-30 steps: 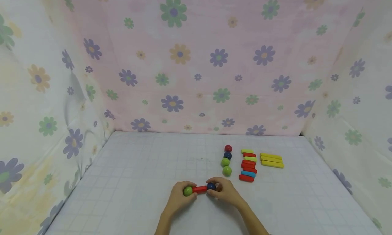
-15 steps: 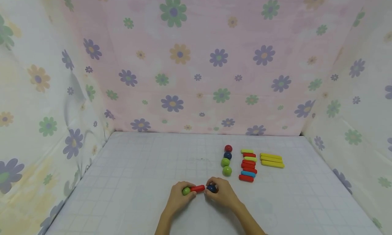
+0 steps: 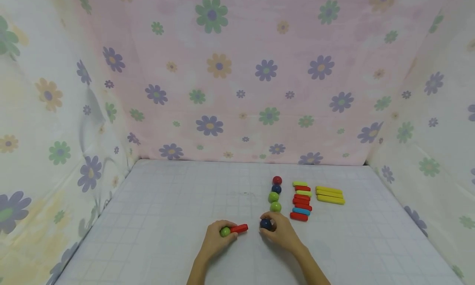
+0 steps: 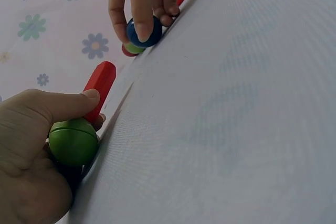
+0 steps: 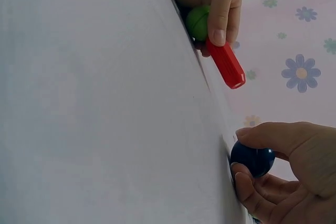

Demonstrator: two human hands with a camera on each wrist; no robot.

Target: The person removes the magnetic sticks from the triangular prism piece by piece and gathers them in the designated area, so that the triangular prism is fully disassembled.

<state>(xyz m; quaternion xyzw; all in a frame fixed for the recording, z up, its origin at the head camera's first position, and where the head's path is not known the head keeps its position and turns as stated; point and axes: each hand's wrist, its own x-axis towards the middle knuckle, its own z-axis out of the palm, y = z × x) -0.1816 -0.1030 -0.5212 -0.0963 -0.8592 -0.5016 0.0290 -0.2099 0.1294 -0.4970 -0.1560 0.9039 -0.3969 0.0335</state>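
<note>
My left hand (image 3: 216, 239) grips a short red stick (image 3: 240, 228) between thumb and fingers. A green ball (image 4: 74, 142) sits at the stick's near end, against my palm. The stick's far end points right and is bare, as the right wrist view shows. Apart from it, my right hand (image 3: 283, 234) pinches a dark blue ball (image 5: 253, 158) between thumb and fingers, low over the white tabletop. My right fingers partly cover this ball.
Beyond my right hand stands a column of balls: red (image 3: 277, 180), dark blue (image 3: 276, 189) and green (image 3: 276, 206). Right of it lie several short sticks, among them a blue one (image 3: 301, 211). Long yellow sticks (image 3: 330, 199) lie farther right. Flowered cloth walls enclose the table.
The blue ball has come away from the red stick's end and moved right with my right hand. My left hand has shifted slightly left, still holding the stick and green ball.
</note>
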